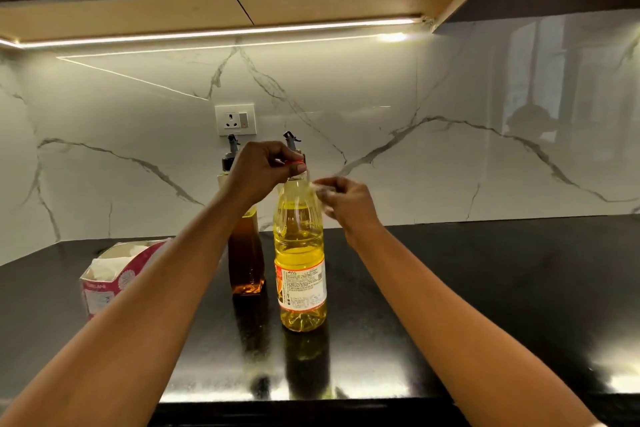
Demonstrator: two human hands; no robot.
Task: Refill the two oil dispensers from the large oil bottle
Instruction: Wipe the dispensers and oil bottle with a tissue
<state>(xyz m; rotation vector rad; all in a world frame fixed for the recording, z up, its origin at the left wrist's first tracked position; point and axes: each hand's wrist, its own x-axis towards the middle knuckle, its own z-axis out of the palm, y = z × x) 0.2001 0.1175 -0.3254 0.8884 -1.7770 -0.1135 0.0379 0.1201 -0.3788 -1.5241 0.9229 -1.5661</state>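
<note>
Left hand [261, 170]: my fingers are curled round the red cap [298, 161] atop the large oil bottle [300, 253].
Right hand [346, 199]: my fingers pinch a clear plastic strip [317, 185] beside the neck.
Large oil bottle: upright, mid-desk [485, 288].
Amber dispenser [246, 253], second dispenser [290, 140]: behind it, toward the back edge.

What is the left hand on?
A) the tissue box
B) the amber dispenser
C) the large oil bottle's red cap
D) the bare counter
C: the left hand pinches the red cap atop the large oil bottle, while the right hand pinches a clear strip.
</note>
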